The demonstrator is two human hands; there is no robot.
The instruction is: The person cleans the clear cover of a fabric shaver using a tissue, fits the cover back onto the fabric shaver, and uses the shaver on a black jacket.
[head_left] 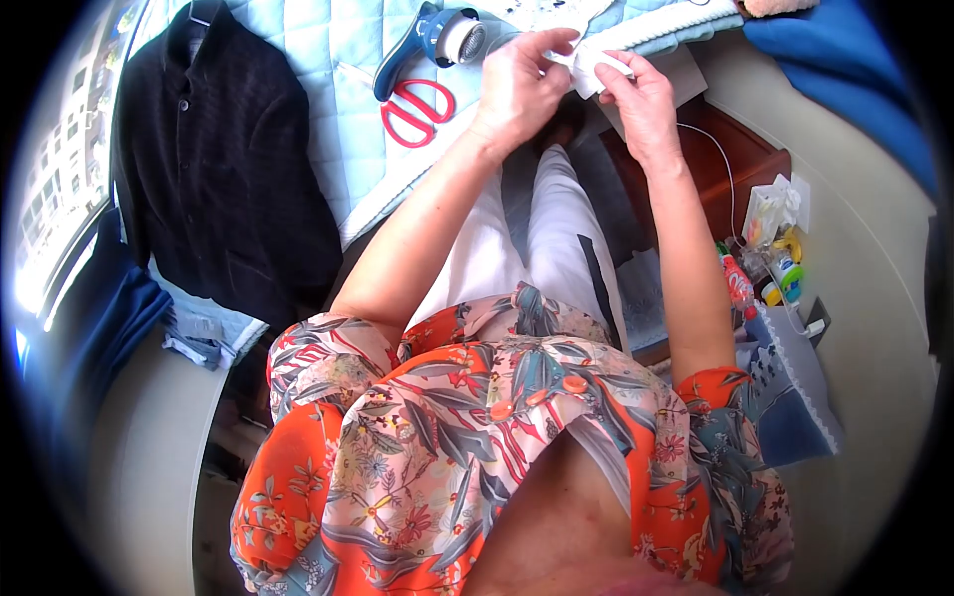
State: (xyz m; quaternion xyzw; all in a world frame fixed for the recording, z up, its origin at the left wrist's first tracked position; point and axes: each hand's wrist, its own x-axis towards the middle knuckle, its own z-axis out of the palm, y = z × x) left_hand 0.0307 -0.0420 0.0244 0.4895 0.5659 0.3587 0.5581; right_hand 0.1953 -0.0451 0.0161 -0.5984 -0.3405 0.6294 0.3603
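My right hand [641,104] grips a small white piece [588,77], thin and folded like paper or cloth, between thumb and fingers. From the other side, my left hand [522,87] has its fingers bent together at the edge of the same piece. Both hands are close together over the front edge of a light blue quilted bed cover [343,50]. Nearest my left hand on the cover lie red-handled scissors [417,111] and a blue fabric shaver [422,45] with a round metal head. The scissors' blades are partly hidden under the shaver.
A dark buttoned jacket [214,149] is spread at the left of the bed. White lacy fabric [547,12] lies beyond my hands. At the right are a reddish-brown wooden drawer [740,159], a thin white cable [730,184], several small packets and bottles, and a blue-grey lace-trimmed fabric box [790,397].
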